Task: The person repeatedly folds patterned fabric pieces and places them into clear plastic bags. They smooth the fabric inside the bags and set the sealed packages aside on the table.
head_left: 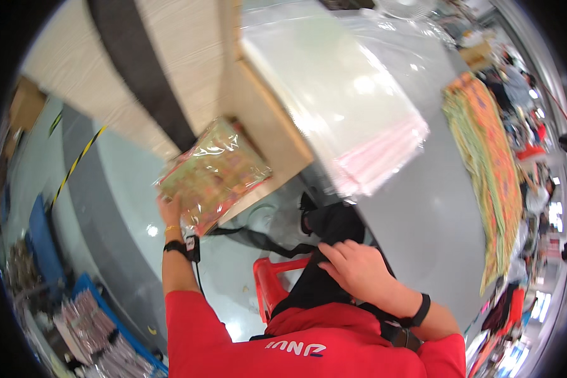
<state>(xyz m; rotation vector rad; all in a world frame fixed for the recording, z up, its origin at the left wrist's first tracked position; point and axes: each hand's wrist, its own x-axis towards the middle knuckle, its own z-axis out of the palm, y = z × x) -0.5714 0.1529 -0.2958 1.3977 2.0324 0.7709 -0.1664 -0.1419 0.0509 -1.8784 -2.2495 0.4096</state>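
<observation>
A folded patterned cloth in a clear plastic bag (217, 173), green with orange and red, lies at the near end of a pale wooden board (198, 57). My left hand (170, 211) grips its left edge; the fingertips are partly hidden by the bag. My right hand (357, 269) is over my dark-trousered thigh, holding nothing, with its fingers loosely bent and slightly apart. To its front lies a stack of clear plastic bags (334, 94) with pinkish edges, beside the board's raised wooden side.
A long dark strap (142, 66) runs over the board. On the grey table (416, 220) at right lies a pile of orange and green patterned cloth (485, 170). A red stool (271, 290) is beneath me. Blue crates (116, 321) with wrapped goods stand lower left. Several people are far right.
</observation>
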